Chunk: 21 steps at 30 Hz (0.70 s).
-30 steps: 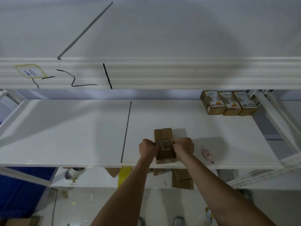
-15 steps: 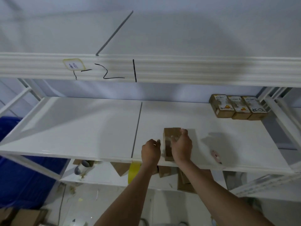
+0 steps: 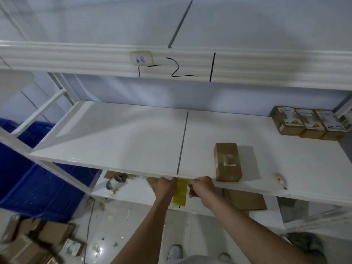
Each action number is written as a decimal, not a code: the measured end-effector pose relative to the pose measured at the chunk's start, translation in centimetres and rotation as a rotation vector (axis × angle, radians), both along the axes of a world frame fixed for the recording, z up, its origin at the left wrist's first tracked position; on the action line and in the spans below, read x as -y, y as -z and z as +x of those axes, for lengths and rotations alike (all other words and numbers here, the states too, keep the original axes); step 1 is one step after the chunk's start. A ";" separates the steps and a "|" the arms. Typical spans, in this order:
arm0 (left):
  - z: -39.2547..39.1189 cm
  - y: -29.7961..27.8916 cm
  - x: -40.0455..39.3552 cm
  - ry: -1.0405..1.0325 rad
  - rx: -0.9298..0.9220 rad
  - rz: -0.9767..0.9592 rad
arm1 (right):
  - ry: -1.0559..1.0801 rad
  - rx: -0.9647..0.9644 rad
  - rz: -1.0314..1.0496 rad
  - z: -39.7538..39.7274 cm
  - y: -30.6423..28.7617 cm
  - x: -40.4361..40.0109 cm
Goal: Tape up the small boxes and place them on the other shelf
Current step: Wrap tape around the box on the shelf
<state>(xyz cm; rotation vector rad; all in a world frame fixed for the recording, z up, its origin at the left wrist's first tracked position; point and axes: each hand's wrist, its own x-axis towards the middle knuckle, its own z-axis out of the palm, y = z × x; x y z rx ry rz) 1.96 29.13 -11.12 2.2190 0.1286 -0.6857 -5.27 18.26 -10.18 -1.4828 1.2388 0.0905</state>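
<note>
Both hands dropped off the box to the shelf edge tape.

Both hands are off the small box; left hand and right hand now grip yellow tape below the shelf edge

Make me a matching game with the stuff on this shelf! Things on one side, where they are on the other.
Things:
1. plain brown cardboard box
2. three labelled brown boxes
3. yellow tape strip
4. small pink cutter

Places:
A. hanging from the shelf's front edge, between both hands
B. back right corner
C. front right, alone
D. near the front edge, right of the seam

Pairs: 1-D, 2-B, 3-A, 4-C
</note>
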 end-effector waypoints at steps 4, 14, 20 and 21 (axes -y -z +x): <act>-0.1 0.9 -1.7 0.054 -0.271 -0.163 | 0.113 0.016 0.131 0.5 1.5 -1.0; 1.3 0.9 -2.7 0.164 -0.405 -0.272 | 0.212 0.008 0.098 2.0 0.0 -3.4; 1.2 0.9 -2.7 0.146 -0.433 -0.346 | 0.368 0.049 0.317 2.2 -0.4 -3.3; 1.3 0.9 -2.6 0.141 -0.432 -0.353 | 0.391 0.052 0.340 2.3 -0.5 -3.2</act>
